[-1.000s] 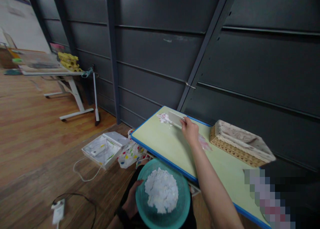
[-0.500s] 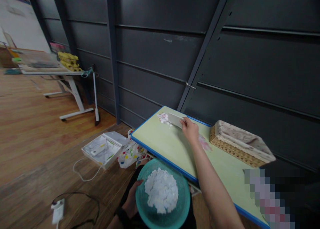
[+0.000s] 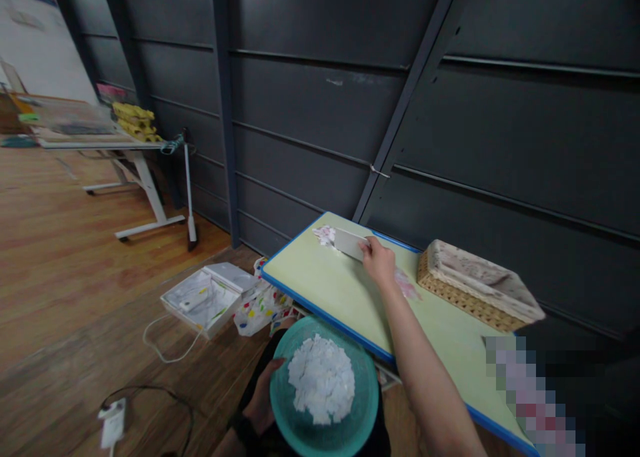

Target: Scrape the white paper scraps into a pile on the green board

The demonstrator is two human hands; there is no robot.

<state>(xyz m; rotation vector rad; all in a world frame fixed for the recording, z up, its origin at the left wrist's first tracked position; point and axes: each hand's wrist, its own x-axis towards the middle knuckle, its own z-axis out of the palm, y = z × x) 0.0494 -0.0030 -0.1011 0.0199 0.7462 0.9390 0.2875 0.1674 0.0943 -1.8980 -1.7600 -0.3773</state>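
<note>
My left hand (image 3: 264, 398) grips the left rim of a teal basin (image 3: 364, 404) held over my lap. Inside the basin lies a heap of white torn paper pieces (image 3: 323, 378). My right hand (image 3: 379, 260) is closed on a flat, pale rectangular card (image 3: 349, 243) at the far side of the table. The card's left end stands against a small pile of white and pinkish scraps (image 3: 324, 234) on the table (image 3: 320, 275). A pinkish patch of scraps (image 3: 407, 285) shows just right of my right wrist.
A lined wicker basket (image 3: 475, 287) stands on the table's right side. On the floor at left are an open white box (image 3: 200, 300), a dotted plastic bag (image 3: 260, 309) and a power strip (image 3: 113, 422) with a cable. A dark panelled wall (image 3: 320, 97) rises behind.
The card has tipped so more of its flat face shows, and it has shifted slightly left against the scraps. The basin and my left hand stay nearly in place.
</note>
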